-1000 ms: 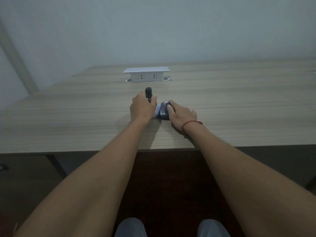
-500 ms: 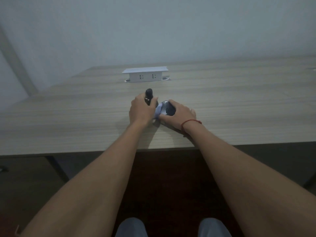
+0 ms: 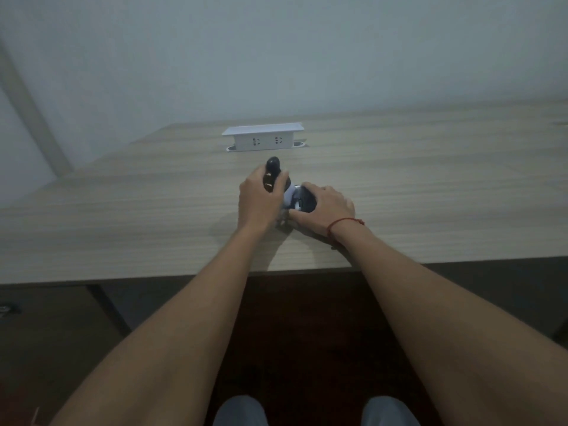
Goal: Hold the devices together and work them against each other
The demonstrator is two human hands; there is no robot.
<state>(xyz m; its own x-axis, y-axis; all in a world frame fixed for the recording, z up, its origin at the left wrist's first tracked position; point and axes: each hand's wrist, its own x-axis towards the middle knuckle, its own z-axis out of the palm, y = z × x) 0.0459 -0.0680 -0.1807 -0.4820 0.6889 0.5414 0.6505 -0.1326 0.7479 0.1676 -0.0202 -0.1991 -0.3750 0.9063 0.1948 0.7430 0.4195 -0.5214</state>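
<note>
While hands grip sth dark, maybe mouse (image 3: pixel 304 200) | wood-grain table (image 3: pixel 430 186) | plain wall (image 3: pixel 276 56)

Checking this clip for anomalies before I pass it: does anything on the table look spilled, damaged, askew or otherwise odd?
Nothing stands out. The left hand grips a dark brown bottle upright, the right hand holds a dark rounded object on the table, with something pale between them, too small to identify. The white socket box sits square. No spill shows.
</note>
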